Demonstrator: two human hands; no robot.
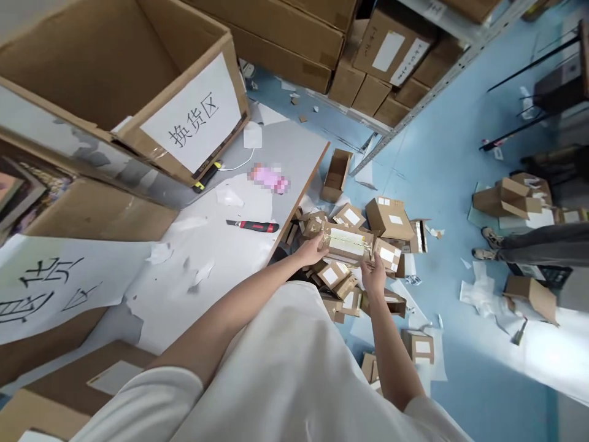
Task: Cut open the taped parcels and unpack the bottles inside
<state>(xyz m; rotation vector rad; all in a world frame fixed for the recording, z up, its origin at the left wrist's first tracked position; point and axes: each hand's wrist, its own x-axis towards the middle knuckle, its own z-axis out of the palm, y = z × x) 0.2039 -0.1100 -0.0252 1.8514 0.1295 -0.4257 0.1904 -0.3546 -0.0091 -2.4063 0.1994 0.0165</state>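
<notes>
A taped cardboard box [347, 243] with a white label is held over a heap of parcels, just past the table's edge. My left hand [311, 250] grips its left end, and my right hand [373, 274] holds its lower right corner. On the grey table [294, 144] to the left lies a red-and-black utility knife [253, 226]. Behind the knife is a blurred pink item [270, 177]. A second, yellow-and-black cutter [208, 177] rests against a large open carton [184, 123].
Small labelled boxes [389, 218] are heaped on the blue floor beside the table. Shelving with cartons [368, 92] stands ahead. At the far right are a person's legs [538, 245] near an open box [531, 296]. Paper scraps [229, 195] litter the table.
</notes>
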